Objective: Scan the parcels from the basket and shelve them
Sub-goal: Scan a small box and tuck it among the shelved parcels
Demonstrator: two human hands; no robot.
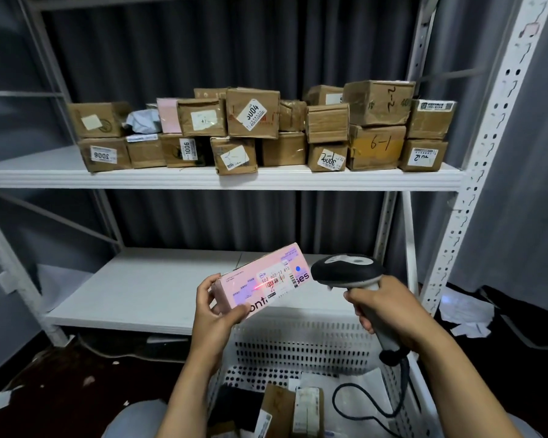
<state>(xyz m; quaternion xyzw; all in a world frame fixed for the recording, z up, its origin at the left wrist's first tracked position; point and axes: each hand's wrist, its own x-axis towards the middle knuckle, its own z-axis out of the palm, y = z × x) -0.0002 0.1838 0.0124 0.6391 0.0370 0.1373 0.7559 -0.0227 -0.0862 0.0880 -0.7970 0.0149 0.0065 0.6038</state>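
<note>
Grips pink parcel [260,281] by its near end with left hand [217,314], thumb and fingers clamped on it, just above the far rim of the basket [301,343]. Grips scanner [345,268] by the handle with right hand [389,314], fingers wrapped round it, above the basket's right side; casts red line onto label [277,279]. Risk of misread: tilting the parcel or drifting the beam off the barcode. Risk of snagging: dragging cable [405,380] across remaining parcels [277,406] inside the basket. Hold steady; place on lower shelf [146,289] beyond the basket only after confirmation
</note>
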